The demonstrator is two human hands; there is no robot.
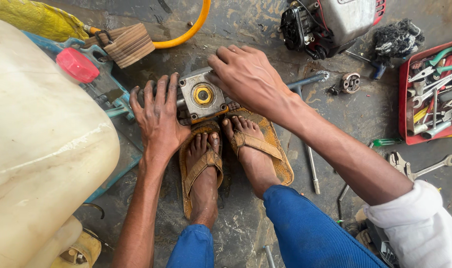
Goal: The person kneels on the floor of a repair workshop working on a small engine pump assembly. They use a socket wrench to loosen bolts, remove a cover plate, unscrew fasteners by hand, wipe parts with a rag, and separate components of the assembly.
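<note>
A small grey metal pump block [202,96] with a brass-coloured round centre sits on the dark concrete floor, just past my two sandalled feet [231,149]. My left hand [158,116] lies flat against its left side, fingers spread over the blue frame there. My right hand [246,77] curls over the block's upper right corner and grips it. Both forearms reach in from below.
A large cream plastic tank [37,144] with a red cap [77,64] fills the left. A small engine [330,22] stands at top right, a red tray of spanners and pliers [431,94] at far right. A T-handle wrench [305,129], loose spanners [424,166] and a yellow hose [186,32] lie around.
</note>
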